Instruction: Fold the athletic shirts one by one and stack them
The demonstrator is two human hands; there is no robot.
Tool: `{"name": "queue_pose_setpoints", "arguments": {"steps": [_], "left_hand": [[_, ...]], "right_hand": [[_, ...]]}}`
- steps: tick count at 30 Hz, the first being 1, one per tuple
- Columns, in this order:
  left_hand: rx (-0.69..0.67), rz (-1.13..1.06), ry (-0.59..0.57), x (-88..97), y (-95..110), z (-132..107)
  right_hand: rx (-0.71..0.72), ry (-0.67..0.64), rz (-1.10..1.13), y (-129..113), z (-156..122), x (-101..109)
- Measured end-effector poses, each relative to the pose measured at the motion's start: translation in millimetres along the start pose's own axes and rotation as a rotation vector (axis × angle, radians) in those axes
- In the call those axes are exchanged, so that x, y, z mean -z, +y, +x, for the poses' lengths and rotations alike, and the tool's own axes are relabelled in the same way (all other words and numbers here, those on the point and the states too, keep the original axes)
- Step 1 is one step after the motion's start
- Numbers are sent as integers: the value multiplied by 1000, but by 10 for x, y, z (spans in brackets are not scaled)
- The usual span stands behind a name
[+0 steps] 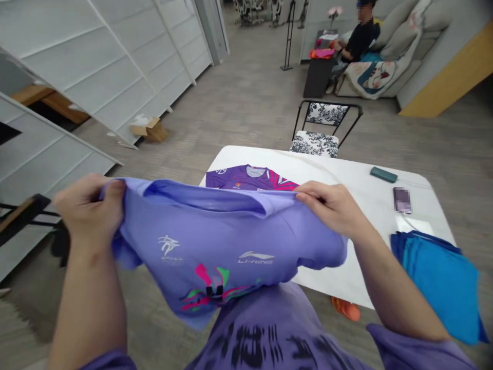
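A light purple sports shirt [215, 241] hangs in the air in front of me, held up by its shoulders, with a white logo and pink-green graphics facing me. My left hand [87, 210] pinches the left shoulder, fingers closed on the cloth. My right hand [331, 205] grips the right shoulder the same way. Behind the held shirt, a darker purple shirt with pink stripes [252, 179] lies flat on the white table [346, 174].
A stack of blue folded cloth [439, 277] sits on the table's right end, with a phone [402, 199] and a dark green case [383, 174] beyond. A patterned chair [321, 128] stands behind the table. A person [356, 38] sits on a far sofa.
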State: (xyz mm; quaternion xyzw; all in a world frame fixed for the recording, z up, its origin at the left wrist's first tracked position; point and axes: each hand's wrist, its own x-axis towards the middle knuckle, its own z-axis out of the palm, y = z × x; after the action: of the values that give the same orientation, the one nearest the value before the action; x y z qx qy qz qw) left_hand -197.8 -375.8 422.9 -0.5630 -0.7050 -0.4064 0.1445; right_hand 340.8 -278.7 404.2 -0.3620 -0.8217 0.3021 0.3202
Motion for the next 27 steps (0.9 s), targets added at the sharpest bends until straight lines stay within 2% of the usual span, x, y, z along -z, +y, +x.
{"name": "queue_pose_setpoints", "arguments": {"steps": [3,5,7,9,12,14,16,18,19,21,22,24,27], "left_hand": [[-98,-93,-154,-1236,-604,507],[-130,-184,-263,-2179,-984,770],[-144,-262,-374,-3160,-1342,924],[-136,-309,-474,-4138,-1667,955],[-78,-282,-632,-5499,-2053,832],[-20,-191,-746,-6263,-2234,712],[12,-103,-829,-6847,-2370,611],[19,-60,-833,-7206,-2484,533],[21,-54,-805,-7290,-2542,495],[36,-44,-731,-7255,-2678,389],[47,-38,-709,-7139,-2765,307],[69,-19,-704,-6733,-2995,57],[171,61,-741,-5856,-3468,-541]], "right_hand": [[-184,-3,18,809,647,-380],[-293,-12,36,1458,1029,-685],[-394,-20,43,2166,1348,-1028],[-482,-31,31,2897,1612,-1397],[-602,-47,-27,3925,1962,-1970],[-708,-33,-89,4483,2167,-2347],[-843,31,-196,4890,2296,-2694],[-970,121,-344,5129,2290,-2974],[-1015,162,-418,5185,2224,-3078],[-1066,228,-520,5179,1968,-3206],[-1084,263,-537,5117,1789,-3237],[-1132,345,-485,4882,1370,-3277],[-1250,391,-219,4272,745,-3429]]}}
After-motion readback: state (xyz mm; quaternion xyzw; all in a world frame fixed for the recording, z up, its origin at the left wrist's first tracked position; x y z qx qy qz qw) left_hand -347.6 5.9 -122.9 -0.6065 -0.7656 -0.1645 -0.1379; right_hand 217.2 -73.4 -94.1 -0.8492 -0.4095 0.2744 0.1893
